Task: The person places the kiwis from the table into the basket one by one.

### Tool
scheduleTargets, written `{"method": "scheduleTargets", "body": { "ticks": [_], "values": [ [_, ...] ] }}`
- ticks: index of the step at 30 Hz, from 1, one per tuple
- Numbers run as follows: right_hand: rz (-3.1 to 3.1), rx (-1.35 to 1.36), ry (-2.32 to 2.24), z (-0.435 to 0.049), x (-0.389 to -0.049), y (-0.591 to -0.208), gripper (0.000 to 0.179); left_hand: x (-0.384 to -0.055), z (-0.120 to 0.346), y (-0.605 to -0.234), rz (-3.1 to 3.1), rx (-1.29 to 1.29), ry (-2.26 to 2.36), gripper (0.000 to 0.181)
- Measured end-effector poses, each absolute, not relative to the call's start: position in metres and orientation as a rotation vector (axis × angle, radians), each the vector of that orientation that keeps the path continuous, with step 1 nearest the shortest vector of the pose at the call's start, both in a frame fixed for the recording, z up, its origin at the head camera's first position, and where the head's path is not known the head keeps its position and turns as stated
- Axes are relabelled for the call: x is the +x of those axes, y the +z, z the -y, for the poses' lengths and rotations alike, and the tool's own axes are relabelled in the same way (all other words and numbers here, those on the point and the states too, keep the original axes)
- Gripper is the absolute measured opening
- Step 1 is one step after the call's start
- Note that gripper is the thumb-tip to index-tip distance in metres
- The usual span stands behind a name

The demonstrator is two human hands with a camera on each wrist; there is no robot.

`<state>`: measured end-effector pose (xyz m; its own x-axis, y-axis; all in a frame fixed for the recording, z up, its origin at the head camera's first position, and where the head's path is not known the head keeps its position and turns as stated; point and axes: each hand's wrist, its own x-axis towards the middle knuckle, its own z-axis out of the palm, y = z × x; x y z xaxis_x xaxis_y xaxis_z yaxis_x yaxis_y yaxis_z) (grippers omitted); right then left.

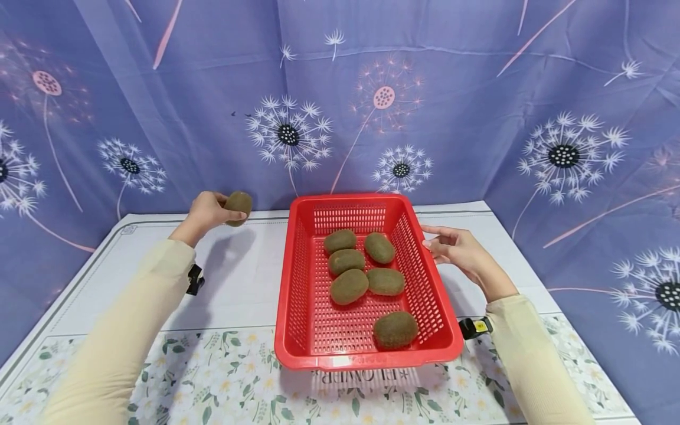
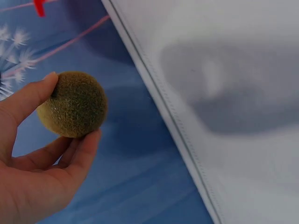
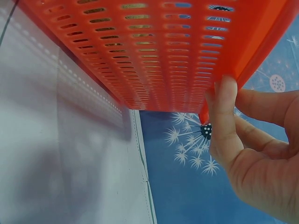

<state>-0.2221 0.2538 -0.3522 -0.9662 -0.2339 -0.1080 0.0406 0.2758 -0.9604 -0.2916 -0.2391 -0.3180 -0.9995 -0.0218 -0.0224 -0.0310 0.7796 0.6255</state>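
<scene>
A brown fuzzy kiwifruit [image 1: 238, 208] is pinched between the thumb and fingers of my left hand [image 1: 208, 211], raised near the back edge at the left. The left wrist view shows that kiwifruit [image 2: 74, 103] close up, thumb above and fingertips below. On the other side, my right hand [image 1: 458, 248] grips the right rim of a red perforated plastic basket [image 1: 289, 283]. In the right wrist view its fingers [image 3: 226, 100] touch just under the rim, against the basket's outer wall [image 3: 154, 56]. Several kiwifruits [image 1: 349, 287] lie in the basket, one [image 1: 395, 329] apart near the front right corner.
A white cloth with a floral front band [image 1: 223, 378] covers the table [image 1: 244, 295]. Purple-blue dandelion curtains [image 1: 212, 118] stand right behind and at both sides. The basket's tall walls rise between the two hands.
</scene>
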Motion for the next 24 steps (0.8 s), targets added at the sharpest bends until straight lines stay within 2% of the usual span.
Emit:
{"method": "scheduleTargets", "body": {
  "ticks": [24],
  "values": [
    [-2.326,-0.165,-1.748,-0.254,-0.223,-0.352,0.054,-0.264,0.153,-0.259,-2.829,0.334,1.052,0.055]
  ]
}}
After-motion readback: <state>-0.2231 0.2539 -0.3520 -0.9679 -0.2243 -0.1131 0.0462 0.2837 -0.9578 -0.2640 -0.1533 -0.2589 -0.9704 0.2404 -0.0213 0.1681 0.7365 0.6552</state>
